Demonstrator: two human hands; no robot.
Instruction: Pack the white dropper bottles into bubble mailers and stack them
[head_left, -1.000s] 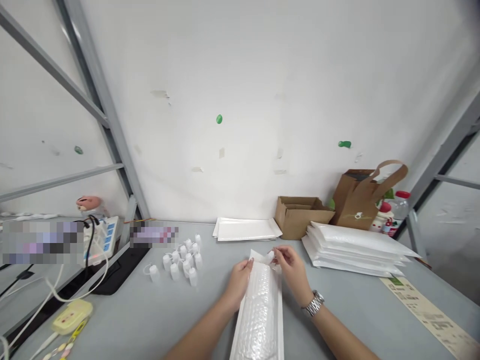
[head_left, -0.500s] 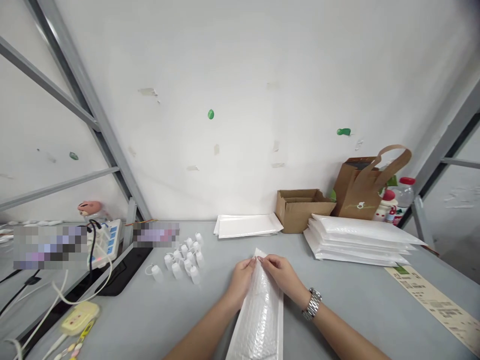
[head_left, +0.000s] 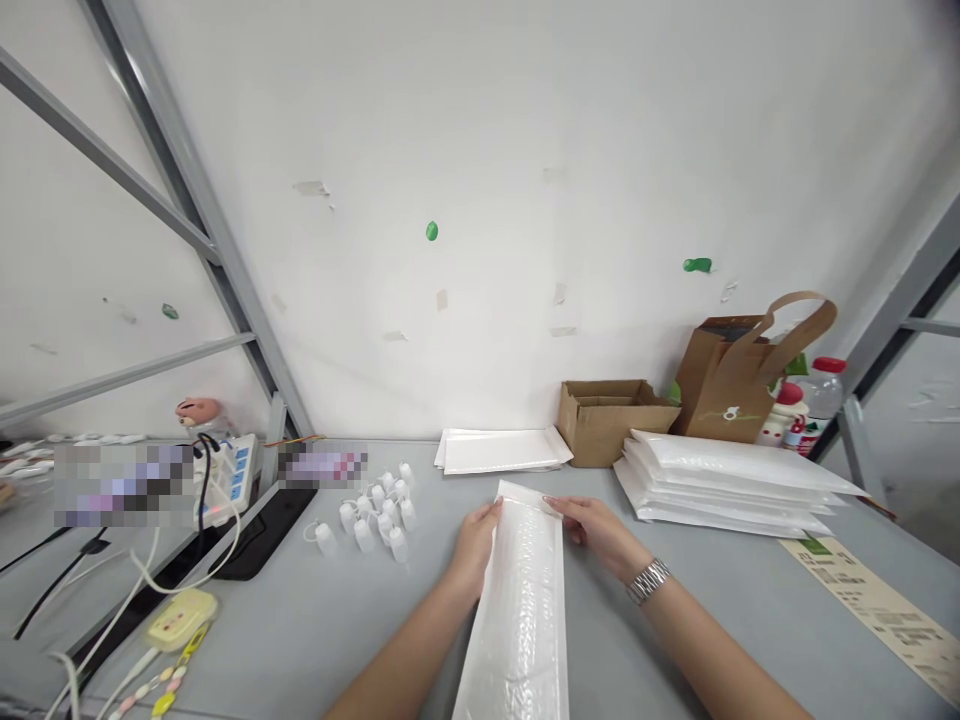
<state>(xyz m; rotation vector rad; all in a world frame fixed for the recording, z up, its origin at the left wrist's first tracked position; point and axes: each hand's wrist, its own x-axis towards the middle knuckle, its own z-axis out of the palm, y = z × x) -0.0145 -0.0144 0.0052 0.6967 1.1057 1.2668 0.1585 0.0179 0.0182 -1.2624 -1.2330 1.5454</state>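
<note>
A long white bubble mailer (head_left: 525, 610) lies in front of me, its far end spread flat between my hands. My left hand (head_left: 478, 548) pinches the left edge near that end. On the opposite edge, my right hand (head_left: 596, 530), with a metal watch at the wrist, has thumb and fingers closed on the top right corner. Several small white squeeze bottles (head_left: 377, 512) with caps stand grouped to the left of my left hand. Whether anything is inside the mailer cannot be told.
Flat white mailers (head_left: 506, 450) lie by the wall next to an open cardboard box (head_left: 619, 425). A stack of filled white mailers (head_left: 727, 485) sits at right, before a brown paper bag (head_left: 731, 385). At left are a black phone (head_left: 262, 535), a power strip (head_left: 232, 480) and cables.
My hands have moved apart, my right hand going rightward. The mailer's far end, gathered to a narrow point before, is now spread wide. The view has shifted slightly left.
</note>
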